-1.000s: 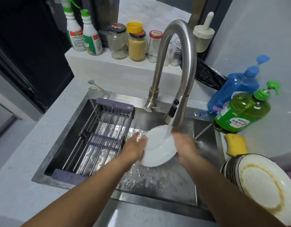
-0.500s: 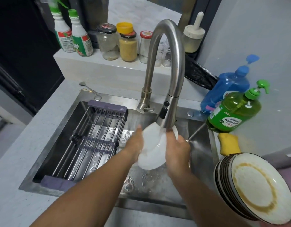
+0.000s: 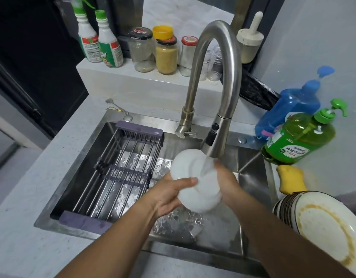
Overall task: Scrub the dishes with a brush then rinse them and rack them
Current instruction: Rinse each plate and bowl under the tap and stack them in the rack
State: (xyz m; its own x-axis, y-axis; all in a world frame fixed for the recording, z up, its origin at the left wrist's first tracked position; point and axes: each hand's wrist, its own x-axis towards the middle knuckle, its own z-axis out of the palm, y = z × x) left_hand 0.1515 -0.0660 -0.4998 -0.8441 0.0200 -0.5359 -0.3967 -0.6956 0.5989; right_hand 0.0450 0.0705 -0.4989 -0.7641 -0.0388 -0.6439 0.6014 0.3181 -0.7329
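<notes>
At frame centre, the left hand [image 3: 169,195] and right hand [image 3: 226,183] clamp opposite rims of the white plate [image 3: 195,183], tilted under the faucet [image 3: 215,81] stream above the sink [image 3: 251,163]. The drying rack [image 3: 121,173] spans the basin's left half; stacked dirty plates [image 3: 325,223] overhang the lower right.

Red "3" on the green spray bottle [image 3: 110,47], Chinese label on green dish-soap bottle [image 3: 297,137], perhaps lemon, otherwise unreadable
</notes>
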